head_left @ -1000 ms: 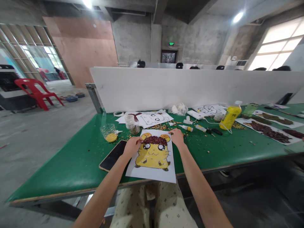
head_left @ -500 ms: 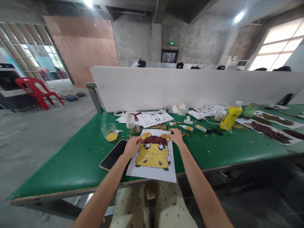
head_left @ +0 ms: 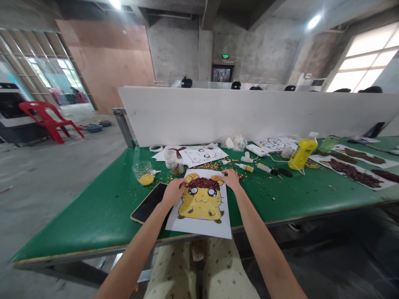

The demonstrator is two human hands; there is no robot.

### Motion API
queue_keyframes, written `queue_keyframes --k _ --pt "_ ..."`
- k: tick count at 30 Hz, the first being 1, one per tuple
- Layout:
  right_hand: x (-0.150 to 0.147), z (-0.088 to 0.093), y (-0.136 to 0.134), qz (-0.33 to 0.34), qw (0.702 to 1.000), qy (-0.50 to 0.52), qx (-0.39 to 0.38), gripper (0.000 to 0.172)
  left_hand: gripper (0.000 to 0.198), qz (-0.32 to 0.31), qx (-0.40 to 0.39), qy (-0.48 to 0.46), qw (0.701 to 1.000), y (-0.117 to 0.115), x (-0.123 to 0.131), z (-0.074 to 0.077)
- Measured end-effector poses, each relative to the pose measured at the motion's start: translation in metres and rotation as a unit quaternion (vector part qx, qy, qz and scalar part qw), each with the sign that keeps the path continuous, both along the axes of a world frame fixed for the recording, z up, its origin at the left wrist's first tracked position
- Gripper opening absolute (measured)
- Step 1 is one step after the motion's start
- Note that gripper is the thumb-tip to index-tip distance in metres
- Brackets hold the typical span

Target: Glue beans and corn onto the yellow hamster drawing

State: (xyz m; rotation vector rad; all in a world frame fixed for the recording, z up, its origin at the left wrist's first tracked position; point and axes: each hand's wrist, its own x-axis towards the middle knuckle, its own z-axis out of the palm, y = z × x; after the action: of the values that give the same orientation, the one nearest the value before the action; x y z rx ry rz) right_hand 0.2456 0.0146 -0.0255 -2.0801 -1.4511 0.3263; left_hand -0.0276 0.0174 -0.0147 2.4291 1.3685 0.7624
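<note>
Green desk (head_left: 93,207) across lower frame. Left hand (head_left: 173,192), right hand (head_left: 231,179) bent at drawing (head_left: 201,204), centre; cannot tell if either grips. Best pressed flat, lightly, edges only.

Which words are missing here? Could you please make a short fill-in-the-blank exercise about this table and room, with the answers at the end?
1. The ____ hand is at the upper right corner of the sheet with the hamster picture.
2. A dark-screened ____ lies on the tabletop, to the left of that sheet.
3. The white-capped bottle holds ____ liquid.
4. The lit exit sign in the background glows ____.

Missing words: right; smartphone; yellow; green.
</note>
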Motion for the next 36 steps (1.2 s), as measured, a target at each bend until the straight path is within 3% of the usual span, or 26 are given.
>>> queue_keyframes --k 17,31,36 --pt "0.0021 -0.0033 0.0032 0.051 0.997 0.007 0.060 0.015 0.025 -0.002 -0.001 -0.004 1.000 -0.0005 0.0004 0.0004" --pt "-0.0021 -0.0077 0.0026 0.044 0.997 -0.009 0.061 0.013 0.026 -0.004 0.003 -0.006 1.000 0.0011 -0.0001 -0.0011" --pt "0.0007 -0.0052 0.0045 0.051 0.996 -0.006 0.070 0.022 0.025 -0.002 0.004 -0.006 1.000 0.0000 0.0002 -0.0003"
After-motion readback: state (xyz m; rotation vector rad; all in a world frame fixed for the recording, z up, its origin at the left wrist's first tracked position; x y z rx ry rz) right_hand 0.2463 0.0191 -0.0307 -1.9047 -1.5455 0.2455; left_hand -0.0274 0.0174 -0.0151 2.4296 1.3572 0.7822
